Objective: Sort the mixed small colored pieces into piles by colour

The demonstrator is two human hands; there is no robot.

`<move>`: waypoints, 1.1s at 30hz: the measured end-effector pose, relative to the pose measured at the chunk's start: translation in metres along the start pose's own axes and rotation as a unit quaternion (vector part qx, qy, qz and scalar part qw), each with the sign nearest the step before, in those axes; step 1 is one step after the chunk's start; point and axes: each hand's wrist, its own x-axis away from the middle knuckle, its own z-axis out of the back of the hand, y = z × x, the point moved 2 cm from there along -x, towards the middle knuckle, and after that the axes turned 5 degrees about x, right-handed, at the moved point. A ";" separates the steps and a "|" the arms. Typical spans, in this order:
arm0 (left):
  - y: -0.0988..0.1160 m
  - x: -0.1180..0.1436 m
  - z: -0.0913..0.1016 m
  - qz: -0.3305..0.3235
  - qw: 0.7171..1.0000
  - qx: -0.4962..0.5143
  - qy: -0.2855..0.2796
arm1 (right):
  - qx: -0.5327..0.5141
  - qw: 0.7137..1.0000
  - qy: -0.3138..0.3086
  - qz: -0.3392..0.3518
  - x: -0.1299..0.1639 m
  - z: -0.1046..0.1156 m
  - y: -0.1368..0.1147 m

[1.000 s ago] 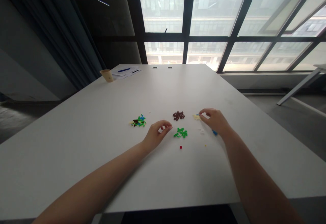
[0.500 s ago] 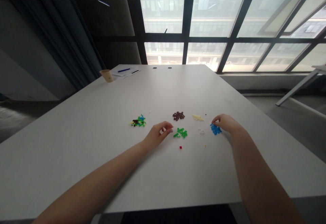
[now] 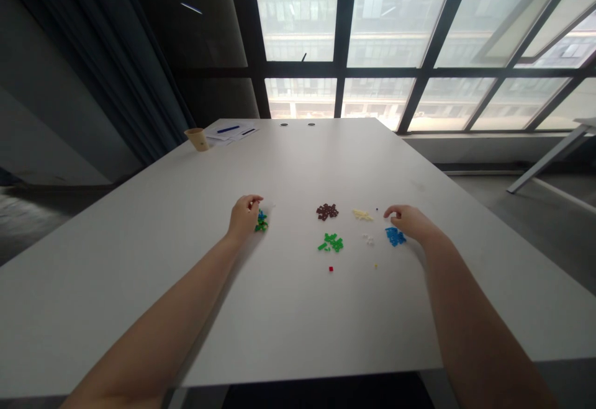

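While the left hand [image 3: 242, 218] sits over the mixed-colour pile [image 3: 261, 222] toward the table's [image 3: 186, 260] left side, its fingertips are pinched together at the pile's far edge; grip looks closed, but whether a piece is actually in it I cannot tell, too small. Right hand [image 3: 412, 221] hovers just beside the blue pile [image 3: 395, 236] nearer the right edge, thumb and forefinger curled w/ a small gap, holding nothing visible. Between the hands, mid-table: brown pile [image 3: 327, 211], green pile [image 3: 332, 242], pale yellow pile [image 3: 361, 215], a few white bits [image 3: 368, 239], and a lone red piece [image 3: 330, 269] closer to the near edge. Paper cup [image 3: 197, 139] and papers w/ a pen [image 3: 230, 130] sit at the far-left corner.

To pick well from the mixed heap, IMO: take one piece only, from the pile's edge, not the middle, fingertips low and nearly vertical so neighbours don't scatter. Lift straight up before moving sideways. Check colour before carrying. Keep wrist off the table so the forearm doesn't sweep the sorted piles.
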 end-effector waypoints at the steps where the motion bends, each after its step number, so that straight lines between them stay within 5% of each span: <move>1: -0.007 -0.003 0.002 0.001 0.999 -0.035 -0.007 | -0.003 1.000 0.004 0.003 0.001 0.000 -0.001; 7: -0.027 -0.006 -0.001 0.017 0.979 -0.186 -0.084 | 0.008 1.000 -0.004 0.014 0.006 0.004 -0.012; 12: -0.018 -0.004 -0.001 -0.002 0.958 -0.252 -0.141 | 0.012 1.000 0.006 0.025 0.008 0.006 -0.015; 18: -0.006 0.000 0.000 -0.032 0.946 -0.290 -0.139 | 0.016 0.999 0.021 0.039 0.007 0.004 -0.015; 22: 0.005 0.002 -0.002 -0.034 0.972 -0.208 -0.107 | 0.019 0.997 0.048 0.053 0.008 0.006 -0.020; 25: 0.021 0.006 -0.010 0.061 0.991 -0.021 -0.119 | 0.003 0.995 0.065 0.074 0.011 0.009 -0.027; 28: 0.045 0.021 -0.024 0.213 0.935 0.227 -0.172 | -0.019 0.992 0.073 0.104 0.016 0.011 -0.039; 33: 0.083 0.064 -0.046 0.385 0.734 0.494 -0.263 | -0.060 0.986 0.071 0.141 0.026 0.006 -0.059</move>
